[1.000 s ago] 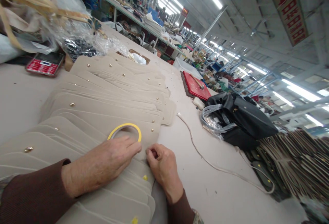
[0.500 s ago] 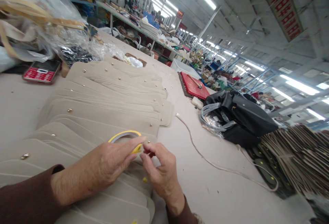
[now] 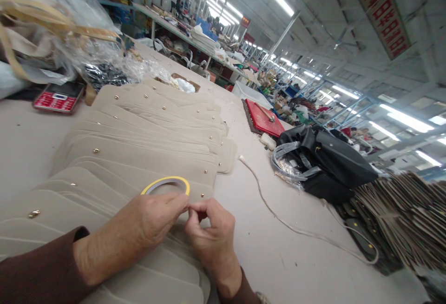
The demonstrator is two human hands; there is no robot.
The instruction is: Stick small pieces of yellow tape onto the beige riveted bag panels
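Note:
A roll of yellow tape (image 3: 167, 182) is held by my left hand (image 3: 148, 220), whose fingers are closed round its near side. Just right of it, my right hand (image 3: 213, 234) is pinched, its thumb and forefinger tips meeting at my left fingertips. Whatever lies in that pinch is too small to make out. Both hands are above a spread of overlapping beige panels (image 3: 146, 155) with small metal studs. Part of the roll is hidden behind my left fingers.
A red phone (image 3: 58, 98) and crumpled plastic film (image 3: 104, 69) lie at the left. A cord (image 3: 270, 204) runs across the tabletop (image 3: 258, 257). Further right are a red board (image 3: 263, 118) with a hammer, a black bag (image 3: 334, 160) and stacked dark pieces (image 3: 400, 211).
My right fingers have closed into a pinch and moved slightly left and down. My left fingers have curled in, and the tape roll has shifted a little left.

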